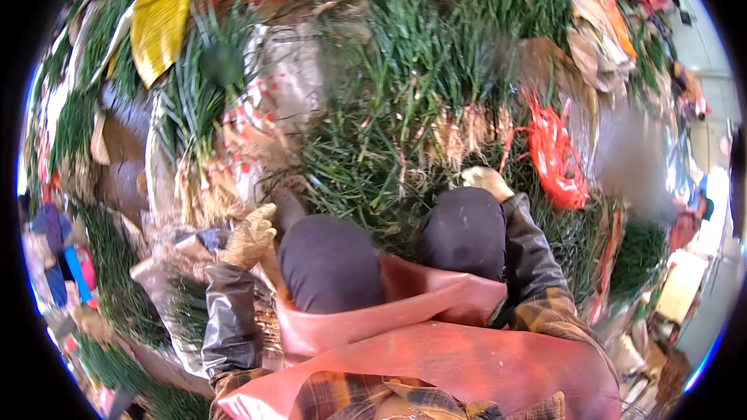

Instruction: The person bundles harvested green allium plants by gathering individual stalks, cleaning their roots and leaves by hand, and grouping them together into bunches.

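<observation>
My left hand [249, 239], in a soiled light glove, hovers beside my left knee with its fingers apart and slightly bent, holding nothing I can see. Just above it lies a bundle of green onions [208, 187], its pale roots toward me. My right hand [486, 180], gloved too, is beyond my right knee. Its fingers are curled in at the root ends of more green onions [459, 140]; what they hold is hidden. Loose green leaves [354, 159] cover the ground between the hands.
Red plastic strings [556, 155] lie right of my right hand. A white sack with red marks [257, 120] is spread ahead, and a yellow sheet [163, 23] is at upper left. My knees [331, 264] and reddish apron [436, 350] fill the near side. People are at the far right edge.
</observation>
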Action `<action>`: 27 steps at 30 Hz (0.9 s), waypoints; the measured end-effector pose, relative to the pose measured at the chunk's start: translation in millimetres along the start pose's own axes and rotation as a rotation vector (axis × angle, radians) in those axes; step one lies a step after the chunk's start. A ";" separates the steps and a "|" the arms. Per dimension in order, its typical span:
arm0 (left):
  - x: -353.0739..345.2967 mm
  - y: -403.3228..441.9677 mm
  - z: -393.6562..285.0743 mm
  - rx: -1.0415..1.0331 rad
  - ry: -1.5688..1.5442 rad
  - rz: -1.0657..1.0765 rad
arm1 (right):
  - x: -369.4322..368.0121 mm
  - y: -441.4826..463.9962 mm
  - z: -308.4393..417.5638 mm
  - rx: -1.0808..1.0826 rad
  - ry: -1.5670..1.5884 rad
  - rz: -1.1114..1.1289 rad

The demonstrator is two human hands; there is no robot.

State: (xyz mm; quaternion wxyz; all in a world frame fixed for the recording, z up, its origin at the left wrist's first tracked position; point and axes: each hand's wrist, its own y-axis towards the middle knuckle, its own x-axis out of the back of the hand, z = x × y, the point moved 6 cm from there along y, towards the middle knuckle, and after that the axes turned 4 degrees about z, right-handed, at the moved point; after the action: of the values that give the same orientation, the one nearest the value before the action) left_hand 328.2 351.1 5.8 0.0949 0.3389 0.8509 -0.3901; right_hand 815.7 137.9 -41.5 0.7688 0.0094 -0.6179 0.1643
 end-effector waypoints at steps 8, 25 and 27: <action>-88.7 95.4 -163.3 -0.027 0.715 0.038 | 92.5 89.8 -45.8 -0.983 0.421 -0.096; -175.8 215.8 118.1 0.419 1.342 0.167 | 26.6 63.5 -60.4 -0.911 0.279 -0.440; -193.3 204.5 102.2 0.457 1.354 0.179 | 7.1 72.1 -83.9 -1.052 0.533 0.063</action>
State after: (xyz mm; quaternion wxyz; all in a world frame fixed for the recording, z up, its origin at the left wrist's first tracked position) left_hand 596.2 274.8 -103.7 -0.4950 0.5861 0.5892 -0.2535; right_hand 877.5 226.1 -68.1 0.7935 -0.4333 -0.4020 -0.1449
